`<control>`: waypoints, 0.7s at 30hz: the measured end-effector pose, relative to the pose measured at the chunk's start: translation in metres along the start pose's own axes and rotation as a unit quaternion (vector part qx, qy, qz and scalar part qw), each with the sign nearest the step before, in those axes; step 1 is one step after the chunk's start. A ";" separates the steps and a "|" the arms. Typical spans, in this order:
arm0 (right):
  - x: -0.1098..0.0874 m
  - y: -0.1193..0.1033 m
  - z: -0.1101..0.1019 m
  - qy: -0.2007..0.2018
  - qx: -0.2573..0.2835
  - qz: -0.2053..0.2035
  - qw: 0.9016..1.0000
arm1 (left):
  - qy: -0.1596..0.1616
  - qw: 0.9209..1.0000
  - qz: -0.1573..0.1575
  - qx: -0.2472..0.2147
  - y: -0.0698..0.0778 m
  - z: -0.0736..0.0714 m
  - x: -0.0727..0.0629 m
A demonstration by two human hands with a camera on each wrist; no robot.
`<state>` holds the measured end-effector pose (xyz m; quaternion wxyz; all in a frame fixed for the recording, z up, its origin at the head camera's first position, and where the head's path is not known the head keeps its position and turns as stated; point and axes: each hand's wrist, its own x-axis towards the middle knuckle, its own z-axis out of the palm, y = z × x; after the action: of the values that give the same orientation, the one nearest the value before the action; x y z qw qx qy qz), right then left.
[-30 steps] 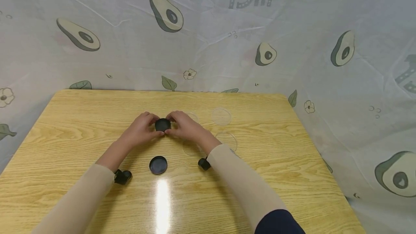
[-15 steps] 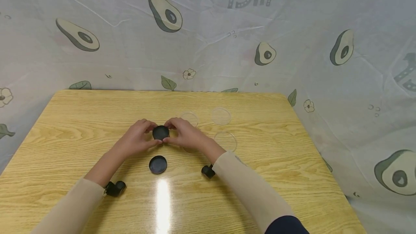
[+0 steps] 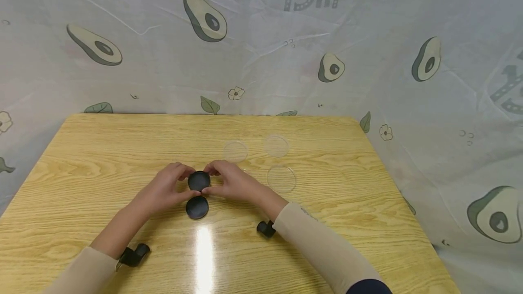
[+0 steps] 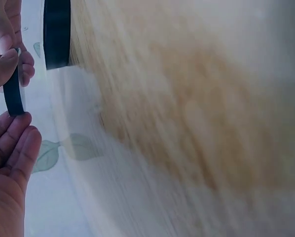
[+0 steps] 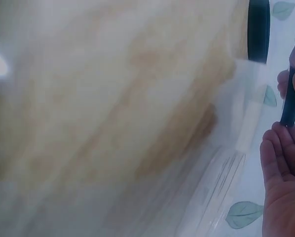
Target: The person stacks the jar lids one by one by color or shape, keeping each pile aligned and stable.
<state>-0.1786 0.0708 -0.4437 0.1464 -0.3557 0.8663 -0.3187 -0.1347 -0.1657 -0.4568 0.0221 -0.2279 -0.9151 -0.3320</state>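
Note:
A round black lid (image 3: pixel 199 181) is held between both hands above the table in the head view. My left hand (image 3: pixel 166 188) pinches its left edge between thumb and fingers. From the other side my right hand (image 3: pixel 234 182) grips the right edge the same way, the thumbs nearly meeting at the front. Edge-on, the held lid (image 4: pixel 13 91) looks thin and black in the left wrist view. A second round black piece (image 3: pixel 197 208), shallow with a raised rim, lies on the table just in front of it. Its black side (image 5: pixel 258 32) shows in the right wrist view.
Several clear round discs, one of them a clear disc (image 3: pixel 282 178), lie on the wooden table (image 3: pixel 347 221) right of the hands. Behind the table hangs a pale cloth (image 3: pixel 155 67) with avocado prints. Black wrist cameras, such as the right camera (image 3: pixel 266 229), sit below the sleeves.
Both hands have brought the held lid toward the person, from farther back on the table to just behind the lying black piece. That piece has stayed where it was.

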 end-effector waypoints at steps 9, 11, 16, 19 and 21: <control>-0.012 -0.007 0.007 -0.009 -0.003 -0.003 1.000 | -0.020 1.000 0.001 0.001 0.006 -0.001 -0.013; -0.014 -0.008 0.008 -0.012 -0.007 -0.004 1.000 | -0.021 1.000 0.004 0.001 0.007 -0.001 -0.016; -0.017 -0.009 0.012 -0.020 -0.017 -0.009 1.000 | -0.022 1.000 0.008 0.000 0.009 0.000 -0.022; -0.019 -0.011 0.013 -0.022 -0.023 -0.016 0.999 | -0.026 1.000 0.007 0.003 0.010 0.001 -0.024; -0.020 -0.012 0.014 -0.023 -0.029 -0.018 0.999 | -0.029 1.000 0.004 0.007 0.011 0.001 -0.026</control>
<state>-0.1514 0.0720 -0.4454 0.1503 -0.3827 0.8649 -0.2879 -0.1067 -0.1685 -0.4561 -0.0015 -0.2409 -0.9167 -0.3187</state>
